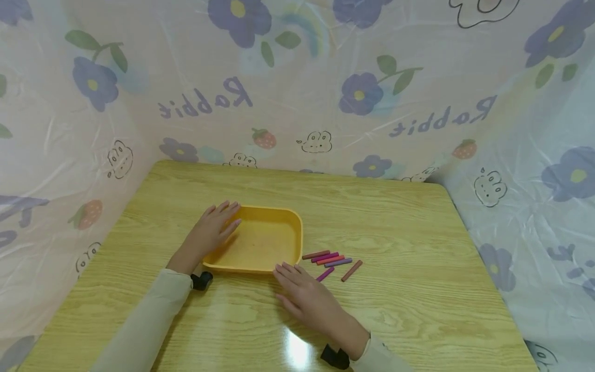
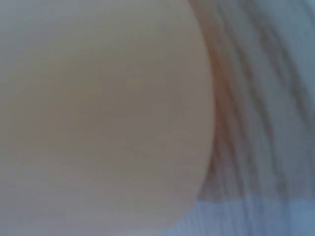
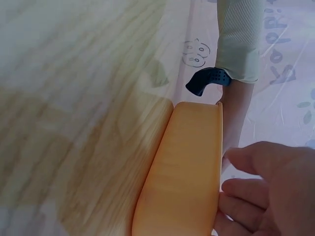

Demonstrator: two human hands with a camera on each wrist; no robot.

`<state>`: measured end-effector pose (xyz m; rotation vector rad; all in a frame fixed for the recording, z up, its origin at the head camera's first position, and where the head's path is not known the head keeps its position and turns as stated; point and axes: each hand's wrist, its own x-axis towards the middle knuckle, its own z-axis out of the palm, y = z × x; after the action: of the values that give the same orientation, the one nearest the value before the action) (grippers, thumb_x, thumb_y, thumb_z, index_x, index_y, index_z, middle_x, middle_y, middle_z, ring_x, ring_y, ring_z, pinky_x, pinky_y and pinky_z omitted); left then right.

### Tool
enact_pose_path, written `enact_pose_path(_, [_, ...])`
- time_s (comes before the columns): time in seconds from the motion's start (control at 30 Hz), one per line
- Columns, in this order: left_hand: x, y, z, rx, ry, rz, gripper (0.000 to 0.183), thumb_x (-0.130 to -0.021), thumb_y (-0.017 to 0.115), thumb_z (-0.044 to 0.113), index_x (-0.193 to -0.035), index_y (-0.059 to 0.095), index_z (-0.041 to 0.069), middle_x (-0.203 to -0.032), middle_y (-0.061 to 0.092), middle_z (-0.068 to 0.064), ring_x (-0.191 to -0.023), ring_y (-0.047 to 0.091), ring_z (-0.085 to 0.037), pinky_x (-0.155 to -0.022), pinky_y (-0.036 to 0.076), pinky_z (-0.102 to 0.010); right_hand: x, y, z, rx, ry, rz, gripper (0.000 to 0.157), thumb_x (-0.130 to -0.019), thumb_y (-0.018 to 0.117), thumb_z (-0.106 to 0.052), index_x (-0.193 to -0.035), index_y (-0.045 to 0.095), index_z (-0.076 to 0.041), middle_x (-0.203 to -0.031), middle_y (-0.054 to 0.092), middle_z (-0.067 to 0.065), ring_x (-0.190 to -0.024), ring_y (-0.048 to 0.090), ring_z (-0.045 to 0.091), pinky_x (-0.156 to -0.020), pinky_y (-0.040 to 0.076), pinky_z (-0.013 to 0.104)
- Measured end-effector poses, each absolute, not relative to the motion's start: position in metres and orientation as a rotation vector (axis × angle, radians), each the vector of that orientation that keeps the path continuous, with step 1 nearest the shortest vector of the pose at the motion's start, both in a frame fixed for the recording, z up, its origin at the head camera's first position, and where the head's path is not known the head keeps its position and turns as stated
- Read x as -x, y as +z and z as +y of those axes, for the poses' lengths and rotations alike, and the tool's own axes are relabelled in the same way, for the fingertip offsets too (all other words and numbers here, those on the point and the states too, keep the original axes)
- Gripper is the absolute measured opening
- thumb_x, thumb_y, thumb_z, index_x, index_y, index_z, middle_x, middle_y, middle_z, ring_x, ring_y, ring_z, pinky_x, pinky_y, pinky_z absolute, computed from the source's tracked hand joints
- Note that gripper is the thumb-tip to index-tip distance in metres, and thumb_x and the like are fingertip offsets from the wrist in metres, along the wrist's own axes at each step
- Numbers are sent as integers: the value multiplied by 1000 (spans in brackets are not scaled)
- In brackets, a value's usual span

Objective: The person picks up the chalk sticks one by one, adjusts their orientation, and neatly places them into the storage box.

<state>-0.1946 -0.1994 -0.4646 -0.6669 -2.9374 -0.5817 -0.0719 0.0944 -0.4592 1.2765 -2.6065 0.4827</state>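
Okay, your left hand [image 1: 211, 233] lies over the left end of the yellow tray [image 1: 265, 238], fingers reaching toward the far rim, thumb over the inside; that grip is apart, digits extended rather than curled. Your right hand [image 1: 309, 298] is at the tray's near right corner, fingertips at the rim, thumb held away from the fingers, so grip apart there too. Tray's on the wood-grain counter [image 1: 400, 222], between your hands. Just right of it you've got six sticks [image 1: 330, 260] on the counter: four bunched roughly side by side (brown, magenta, orange-red, violet), another magenta one nearer you, right by your right hand in the head view, and a second brown one farther right, angled. Printed curtain [image 1: 283, 103] behind, flowers and rabbits. Left wrist view's too blurred to tell exactly how those fingers meet the tray.
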Motion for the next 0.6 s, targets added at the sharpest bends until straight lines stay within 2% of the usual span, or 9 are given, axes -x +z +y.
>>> enact_pose_path(0.27, [189, -462, -199, 701, -603, -2911, 54, -97, 51, 30, -144, 35, 7, -146, 36, -11, -137, 24, -29, -111, 12, -50, 66, -457, 95, -1311, 423, -2598, 54, -90, 62, -25, -135, 47, 0, -139, 44, 15, -131, 38, 25, -105, 33, 42])
enact_pose_path(0.6, [186, -459, -199, 746, -605, -2948, 58, -98, 46, 35, -146, 29, 7, -149, 30, -11, -138, 20, -29, -111, 10, -51, 68, -444, 102, -1272, 573, -2694, 51, -95, 55, -27, -140, 43, -6, -141, 43, 10, -130, 38, 22, -103, 36, 39])
